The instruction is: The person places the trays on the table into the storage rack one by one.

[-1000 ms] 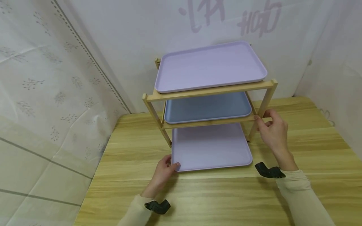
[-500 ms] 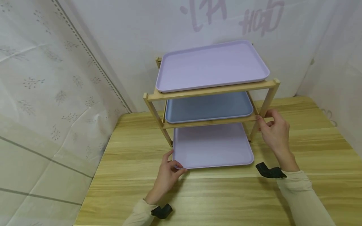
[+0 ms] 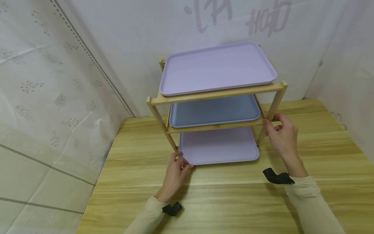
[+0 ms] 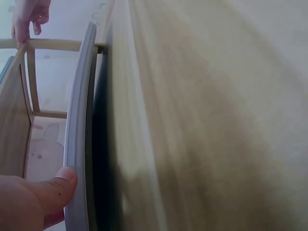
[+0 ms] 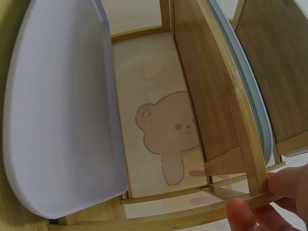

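A wooden three-level rack [image 3: 217, 127] stands on the table with a tray on each level. My right hand [image 3: 283, 135] grips its front right post at the middle shelf, thumb in front, fingers behind. The bottom lilac tray [image 3: 219, 148] sticks out past the front posts. At its front left corner my left hand [image 3: 173, 175] holds the rim between thumb and fingers. The left wrist view shows the thumb [image 4: 62, 185] pressed on the outer rim. A blue-grey tray [image 3: 214, 112] lies on the middle shelf, and another lilac tray [image 3: 217, 68] lies on top.
The wooden table [image 3: 222, 201] stretches out in front of the rack. Behind it is a pale printed wall covering [image 3: 117, 39], with a patterned curtain [image 3: 58, 97] on the left. Both wrists carry black mounts [image 3: 277, 177].
The bottom tray has slid back deeper into the rack, its front edge now nearer the posts. My left hand shifted its grip from the left side to the corner; the right stayed.
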{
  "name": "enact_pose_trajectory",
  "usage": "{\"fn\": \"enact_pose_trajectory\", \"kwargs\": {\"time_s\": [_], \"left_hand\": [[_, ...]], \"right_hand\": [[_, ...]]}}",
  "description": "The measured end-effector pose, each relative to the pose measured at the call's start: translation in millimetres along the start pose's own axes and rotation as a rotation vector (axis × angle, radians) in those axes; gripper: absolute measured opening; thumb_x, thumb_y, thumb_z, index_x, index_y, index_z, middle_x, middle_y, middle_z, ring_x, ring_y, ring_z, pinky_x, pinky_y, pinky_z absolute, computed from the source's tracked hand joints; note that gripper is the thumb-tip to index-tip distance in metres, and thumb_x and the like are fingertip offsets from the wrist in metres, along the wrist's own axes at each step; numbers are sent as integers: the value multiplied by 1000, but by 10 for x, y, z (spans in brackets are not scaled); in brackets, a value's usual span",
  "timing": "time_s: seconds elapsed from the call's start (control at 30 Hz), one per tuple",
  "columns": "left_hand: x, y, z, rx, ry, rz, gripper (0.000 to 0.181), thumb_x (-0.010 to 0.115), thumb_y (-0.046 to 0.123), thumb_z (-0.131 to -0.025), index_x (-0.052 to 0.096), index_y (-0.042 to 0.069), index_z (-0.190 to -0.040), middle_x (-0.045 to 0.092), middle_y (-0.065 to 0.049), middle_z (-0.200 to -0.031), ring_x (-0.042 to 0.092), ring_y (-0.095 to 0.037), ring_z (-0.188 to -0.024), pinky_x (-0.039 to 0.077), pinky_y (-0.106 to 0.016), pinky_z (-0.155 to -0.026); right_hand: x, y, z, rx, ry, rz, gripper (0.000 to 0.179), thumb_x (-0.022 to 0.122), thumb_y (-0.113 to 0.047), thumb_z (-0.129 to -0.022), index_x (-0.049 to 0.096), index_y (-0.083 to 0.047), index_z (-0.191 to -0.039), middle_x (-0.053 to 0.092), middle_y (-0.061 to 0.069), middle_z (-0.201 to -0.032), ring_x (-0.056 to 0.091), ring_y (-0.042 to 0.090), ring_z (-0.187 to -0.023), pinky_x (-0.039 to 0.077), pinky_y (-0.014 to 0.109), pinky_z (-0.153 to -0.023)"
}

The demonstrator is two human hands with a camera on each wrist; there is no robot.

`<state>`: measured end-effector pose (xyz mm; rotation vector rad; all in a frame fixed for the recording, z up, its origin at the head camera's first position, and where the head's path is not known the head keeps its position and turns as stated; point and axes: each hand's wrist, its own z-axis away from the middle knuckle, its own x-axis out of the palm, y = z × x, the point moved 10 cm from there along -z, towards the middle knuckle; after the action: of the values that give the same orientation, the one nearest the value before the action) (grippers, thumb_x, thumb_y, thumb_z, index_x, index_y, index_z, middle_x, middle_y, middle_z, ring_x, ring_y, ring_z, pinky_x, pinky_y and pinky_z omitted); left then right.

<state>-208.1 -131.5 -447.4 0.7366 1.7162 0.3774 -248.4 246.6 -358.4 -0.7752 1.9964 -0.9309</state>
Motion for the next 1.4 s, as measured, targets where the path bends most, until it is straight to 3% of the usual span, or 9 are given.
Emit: {"fn": "enact_pose_trajectory", "kwargs": {"time_s": [0.07,0.2,0.27,0.57,1.07,1.4], "left_hand": [[3,-3,-47,-5,4,-51,18,77,23,-82,66,10,-75,56,-14,-119,60,-15,-70,50,-27,-63],[7,-5,-149,-22,4,-116,18,77,28,-82,68,13,-75,58,-6,-108,57,-15,-68,47,-27,-58],[15,-7,-195,-30,2,-133,18,76,29,-82,68,14,-76,58,-4,-103,56,-14,-67,45,-27,-56],[62,-1,-373,-47,-16,-192,16,74,29,-85,70,15,-77,61,-1,-85,63,-21,-72,51,-34,-59],[97,-8,-592,-27,15,-282,16,72,28,-87,72,13,-82,60,-4,-84,63,-26,-67,52,-41,-54],[121,-56,-654,-83,19,-316,17,71,30,-88,73,13,-86,62,-6,-91,65,-30,-69,53,-46,-56]], "right_hand": [[-1,7,1,3,-1,-5,20,67,-15,-89,62,1,-100,63,-5,-84,52,-15,-46,39,13,-38],[0,24,-2,6,-2,-15,18,67,-13,-89,63,0,-101,68,2,-82,53,-13,-45,38,14,-38],[3,21,-5,5,-5,-14,18,66,-13,-89,63,1,-101,69,13,-86,52,-14,-45,38,14,-38],[9,-15,-6,-13,-5,-8,19,65,-13,-90,61,3,-100,69,20,-89,53,-13,-45,37,14,-36],[3,-10,-2,-19,-5,-21,20,65,-13,-90,60,4,-100,69,21,-91,54,-13,-46,36,14,-35],[13,15,3,8,-19,-15,21,64,-14,-91,59,3,-101,68,20,-94,54,-12,-46,36,15,-36]]}}
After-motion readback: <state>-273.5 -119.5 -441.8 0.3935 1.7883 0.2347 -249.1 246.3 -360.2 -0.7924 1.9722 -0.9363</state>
